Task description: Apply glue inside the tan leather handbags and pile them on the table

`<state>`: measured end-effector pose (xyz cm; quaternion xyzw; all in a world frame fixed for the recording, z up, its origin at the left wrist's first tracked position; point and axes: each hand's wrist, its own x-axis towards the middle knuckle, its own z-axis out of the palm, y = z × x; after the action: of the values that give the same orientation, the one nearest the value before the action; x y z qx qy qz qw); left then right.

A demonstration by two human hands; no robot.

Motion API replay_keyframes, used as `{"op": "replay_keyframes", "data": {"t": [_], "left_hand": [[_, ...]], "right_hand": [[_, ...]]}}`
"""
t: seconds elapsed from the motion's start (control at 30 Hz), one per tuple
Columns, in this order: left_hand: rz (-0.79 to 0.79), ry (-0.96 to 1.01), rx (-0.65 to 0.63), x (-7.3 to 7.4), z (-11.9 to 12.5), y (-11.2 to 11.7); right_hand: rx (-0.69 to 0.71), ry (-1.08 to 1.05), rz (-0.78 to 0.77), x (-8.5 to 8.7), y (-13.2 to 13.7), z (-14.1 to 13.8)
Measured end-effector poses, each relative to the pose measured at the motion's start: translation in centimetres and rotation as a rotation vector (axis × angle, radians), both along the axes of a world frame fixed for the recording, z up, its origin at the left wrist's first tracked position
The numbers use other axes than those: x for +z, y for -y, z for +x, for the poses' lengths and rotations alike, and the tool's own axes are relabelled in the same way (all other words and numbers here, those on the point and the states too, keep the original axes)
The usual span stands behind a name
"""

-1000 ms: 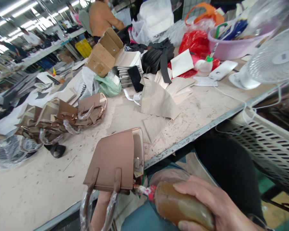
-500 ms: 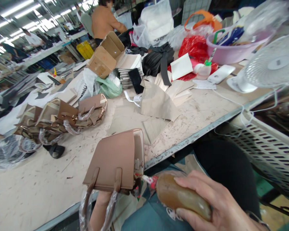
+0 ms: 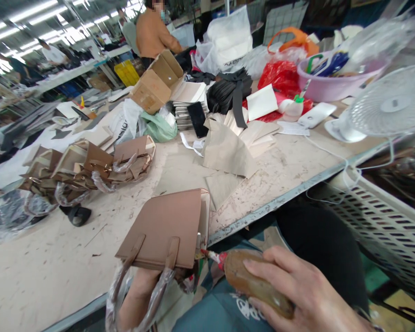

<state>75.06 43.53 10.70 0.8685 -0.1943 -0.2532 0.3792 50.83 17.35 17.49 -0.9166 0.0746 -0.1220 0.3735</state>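
Observation:
A small tan handbag [image 3: 166,228] with plastic-wrapped handles is propped at the near table edge. My left hand [image 3: 138,295] is beneath it, mostly hidden, supporting it from below; its fingers do not show. My right hand [image 3: 307,295] is wrapped around a brown squeeze bottle of glue [image 3: 252,283]. The bottle's red-taped nozzle [image 3: 212,256] points at the bag's lower right side, by its metal fitting.
A pile of similar tan bags [image 3: 86,168] lies at left on the worktable [image 3: 38,272]. Beige fabric pieces [image 3: 228,150], a cardboard box [image 3: 155,83], a lilac basin [image 3: 328,78] and a white fan [image 3: 387,103] stand behind. A person in orange [image 3: 155,32] works at the far end.
The bag has tilted flatter and shifted slightly left. My right hand with the glue bottle has kept its nozzle against the bag's side.

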Motion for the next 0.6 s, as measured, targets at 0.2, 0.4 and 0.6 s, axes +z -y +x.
{"op": "replay_keyframes", "data": {"t": [0.2, 0.4, 0.6], "left_hand": [[-0.047, -0.147, 0.012, 3.5, -0.2, 2.1], [-0.076, -0.16, 0.017, 3.8, 0.0, 2.5], [-0.083, -0.195, 0.011, 4.2, 0.1, 2.9]], "right_hand": [[0.035, -0.002, -0.073, 0.6, 0.1, 0.5], [0.03, -0.119, -0.033, 0.5, 0.4, 0.9], [0.134, -0.15, -0.012, 1.5, 0.4, 0.8]]}}
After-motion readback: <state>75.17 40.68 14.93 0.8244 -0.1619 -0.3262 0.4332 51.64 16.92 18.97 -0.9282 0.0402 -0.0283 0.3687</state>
